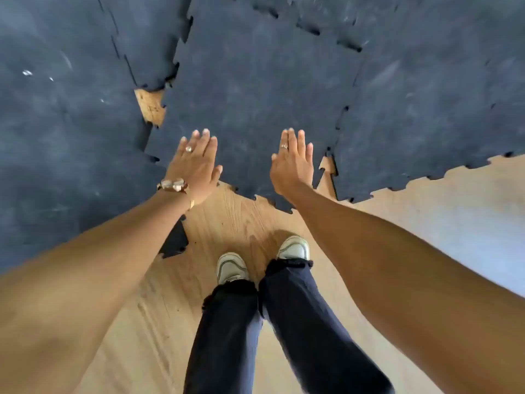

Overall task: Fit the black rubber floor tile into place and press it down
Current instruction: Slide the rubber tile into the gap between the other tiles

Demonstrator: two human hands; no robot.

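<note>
Both grips are spread flat — left hand (196,166) and right hand (292,163) palm-down near the black rubber floor tile's (255,95) near edge. It sits skewed on the wooden floor (227,217); square the teeth first, then press seams outward.

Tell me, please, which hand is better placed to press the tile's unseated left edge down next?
The left hand. It is flat and open near the black rubber floor tile's left side, close to the gap where bare wood shows. The right hand is by the opposite, right edge.
</note>
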